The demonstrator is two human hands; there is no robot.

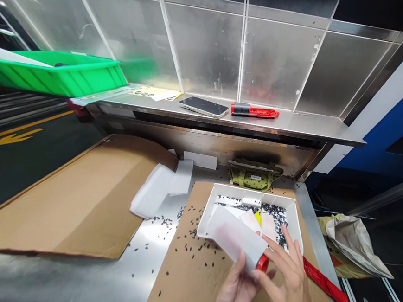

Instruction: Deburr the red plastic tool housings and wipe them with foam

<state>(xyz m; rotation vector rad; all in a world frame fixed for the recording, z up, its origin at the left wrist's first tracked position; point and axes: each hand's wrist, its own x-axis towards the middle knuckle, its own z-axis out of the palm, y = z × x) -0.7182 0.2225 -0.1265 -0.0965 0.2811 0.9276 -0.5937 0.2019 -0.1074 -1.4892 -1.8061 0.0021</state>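
Note:
A white, slightly see-through wrapping sheet is between my hands, above the near side of a white tray. A faint reddish patch shows through it. From its lower end sticks a round red end piece; the rest of that piece is hidden. My left hand grips the sheet's near edge, thumb on top. My right hand pinches the sheet's right end, its thumb beside the red piece and the outer fingers stretched out. Small black pieces, white slips and a yellow item lie in the tray.
Cardboard lies under the tray, with black bits scattered about. A red part lies at right. White sheets, a large cardboard piece and a green pouch are behind. The shelf holds a phone, red-black tool and green bin.

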